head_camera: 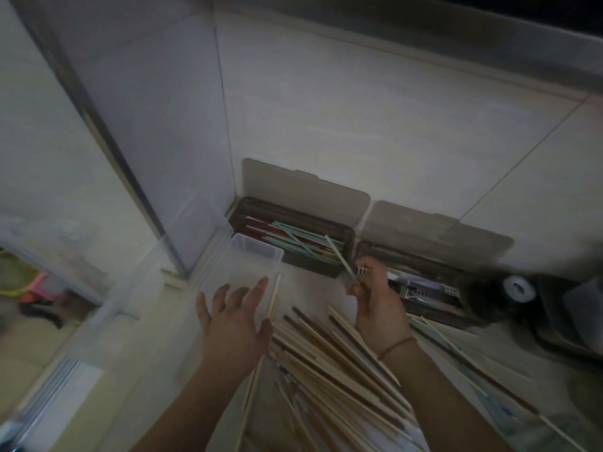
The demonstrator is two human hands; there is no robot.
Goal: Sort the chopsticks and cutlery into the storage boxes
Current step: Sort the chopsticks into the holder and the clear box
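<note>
chopsticks heaped on pale counter by tiled wall.

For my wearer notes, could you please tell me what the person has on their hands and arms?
Both forearms are bare, with no sleeves in view. The right hand has a thin brown cord bracelet around its wrist. The left hand shows no ring, watch or glove.

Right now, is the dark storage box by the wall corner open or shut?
Open. The dark storage box has its lid tipped back against the wall, and the green and red chopsticks inside lie exposed.
</note>
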